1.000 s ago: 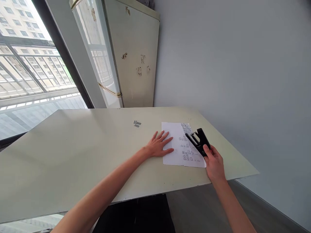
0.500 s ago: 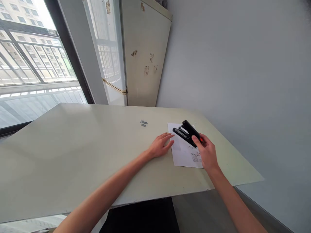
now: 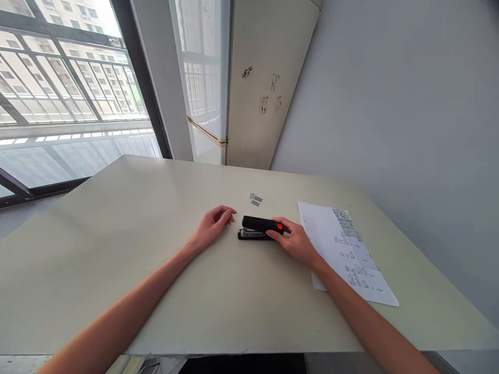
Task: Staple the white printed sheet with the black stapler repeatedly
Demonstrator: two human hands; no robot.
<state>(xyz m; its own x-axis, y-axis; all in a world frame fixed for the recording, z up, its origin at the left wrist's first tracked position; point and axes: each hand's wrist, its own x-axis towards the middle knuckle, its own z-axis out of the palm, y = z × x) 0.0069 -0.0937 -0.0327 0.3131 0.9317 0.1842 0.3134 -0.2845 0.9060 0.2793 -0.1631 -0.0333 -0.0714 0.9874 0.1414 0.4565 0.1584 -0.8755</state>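
"So, which way does the black stapler with the red button [image 3: 260,225] lie from the hands?"

"Between them, out in front of the person. Its long axis runs left to right, roughly along the desk's near edge, front end toward the left hand [image 3: 209,228]."

"And which hand is nearer?"

"The right hand [image 3: 296,243], clearly. It grips the rear end, fingers on the far side, thumb on the near one."

"What about the left one?"

"Apart from the stapler's front end, just off to its left. The fingers are loosely curled, with nothing visible in them; how far they close, I can't tell."

"Is the stapler resting on the pale, glossy desk [image 3: 218,306]?"

"It's low over the middle, well in from the near edge. Whether it touches, I can't say. The top arm is raised from the base at the front, with a bit of metal showing between; I can't tell if it's loaded."

"Anything near it?"

"Some small grey metal staple strips [image 3: 255,199] lie just beyond, toward the far edge. The white printed paper [image 3: 325,234] is off to the right, toward the desk's right edge, slanted, with the right forearm crossing above its near part."

"One sheet or several?"

"Can't tell from here."
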